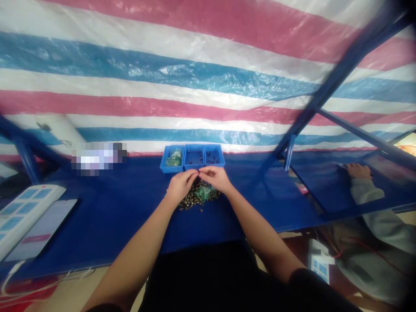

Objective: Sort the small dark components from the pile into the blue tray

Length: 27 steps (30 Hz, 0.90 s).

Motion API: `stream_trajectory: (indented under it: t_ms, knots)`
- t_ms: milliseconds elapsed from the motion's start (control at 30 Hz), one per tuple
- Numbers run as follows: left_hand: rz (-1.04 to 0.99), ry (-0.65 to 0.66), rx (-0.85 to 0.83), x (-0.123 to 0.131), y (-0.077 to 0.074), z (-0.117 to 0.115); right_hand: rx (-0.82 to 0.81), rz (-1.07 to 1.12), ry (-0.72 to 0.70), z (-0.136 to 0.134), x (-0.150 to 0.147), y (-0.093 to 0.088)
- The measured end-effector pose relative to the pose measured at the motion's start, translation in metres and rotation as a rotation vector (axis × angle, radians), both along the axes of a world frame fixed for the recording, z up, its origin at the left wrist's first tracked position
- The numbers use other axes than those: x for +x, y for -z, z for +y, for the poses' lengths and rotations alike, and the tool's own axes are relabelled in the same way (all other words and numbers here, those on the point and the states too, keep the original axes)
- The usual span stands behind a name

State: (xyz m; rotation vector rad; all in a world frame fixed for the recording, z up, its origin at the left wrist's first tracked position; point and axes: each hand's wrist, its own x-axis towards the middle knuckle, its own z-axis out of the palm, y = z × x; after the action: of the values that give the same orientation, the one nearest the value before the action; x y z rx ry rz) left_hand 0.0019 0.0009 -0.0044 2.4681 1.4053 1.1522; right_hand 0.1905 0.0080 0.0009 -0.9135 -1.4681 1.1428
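Observation:
My left hand (182, 184) and my right hand (215, 177) meet fingertip to fingertip above a pile of small brass-and-dark metal parts (189, 201). Both hands are closed in a pinch. Whatever sits between the fingertips is too small to make out. On the pile lies a crumpled green plastic bag (204, 193). Just beyond the hands stand blue bins side by side: the left bin (162, 165) holds green packets (174, 157), while the middle bin (195, 167) and the right bin (222, 157) each contain a few small dark pieces.
On the blue table (130, 216) at left are a white power strip (32, 208) and a phone (43, 229) with a cable. A blue metal frame post (312, 112) rises at right. Beyond it, a co-worker's hand (358, 170) rests on the table. Striped sheeting (195, 82) hangs behind.

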Motion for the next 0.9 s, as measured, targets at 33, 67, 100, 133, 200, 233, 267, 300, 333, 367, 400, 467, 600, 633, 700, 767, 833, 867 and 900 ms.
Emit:
stream_trajectory:
  t_ms: [33,67,100,133,200,233,267,300,333,367,400,467,600,633,700,767,833,867,900]
  knots:
    - [-0.001,0.003,-0.003,0.0001,-0.0005,-0.0004,0.003,-0.010,0.003,-0.0002,0.0001,0.0000]
    - [-0.003,0.007,-0.008,0.0003,-0.0010,-0.0009,0.007,-0.017,0.006,-0.0002,0.0003,0.0002]
    - [-0.005,0.007,-0.014,0.0005,-0.0015,-0.0014,0.011,-0.020,0.007,0.0000,0.0005,0.0007]
    - [-0.010,0.004,-0.023,0.0008,-0.0020,-0.0018,0.017,-0.019,0.007,0.0003,0.0007,0.0013]
    - [-0.025,-0.014,-0.040,0.0013,-0.0023,-0.0024,0.029,-0.010,0.006,0.0013,0.0010,0.0030]
    - [-0.035,-0.024,-0.045,0.0016,-0.0021,-0.0024,0.033,-0.007,0.006,0.0018,0.0011,0.0038]
    - [-0.045,-0.031,-0.043,0.0017,-0.0017,-0.0023,0.035,-0.005,0.006,0.0023,0.0012,0.0046]
    - [-0.053,-0.031,-0.035,0.0018,-0.0011,-0.0021,0.036,-0.002,0.006,0.0027,0.0013,0.0052]
    - [-0.056,-0.026,-0.022,0.0019,-0.0004,-0.0017,0.037,0.000,0.006,0.0029,0.0013,0.0056]
    - [-0.057,-0.018,-0.008,0.0019,0.0002,-0.0012,0.037,0.001,0.007,0.0030,0.0012,0.0058]
    - [-0.057,-0.010,0.004,0.0019,0.0007,-0.0008,0.038,-0.002,0.008,0.0029,0.0012,0.0057]
    - [-0.063,-0.001,0.011,0.0018,0.0012,-0.0002,0.040,-0.018,0.009,0.0023,0.0010,0.0049]
    - [-0.071,0.008,-0.021,0.0017,-0.0003,-0.0007,0.044,-0.038,0.014,0.0007,0.0008,0.0025]
    - [-0.068,0.009,-0.030,0.0017,-0.0007,-0.0011,0.048,-0.039,0.015,0.0005,0.0008,0.0021]
    - [-0.059,0.002,-0.044,0.0018,-0.0010,-0.0018,0.062,-0.053,0.016,0.0004,0.0010,0.0017]
    - [-0.059,-0.012,-0.049,0.0020,-0.0006,-0.0020,0.076,-0.071,0.022,0.0008,0.0013,0.0022]
    - [-0.064,-0.024,-0.050,0.0021,0.0002,-0.0018,0.086,-0.075,0.031,0.0015,0.0014,0.0032]
    - [-0.069,-0.026,-0.048,0.0022,0.0005,-0.0017,0.089,-0.071,0.035,0.0018,0.0014,0.0038]
    - [-0.073,-0.024,-0.044,0.0023,0.0006,-0.0015,0.092,-0.067,0.036,0.0021,0.0013,0.0043]
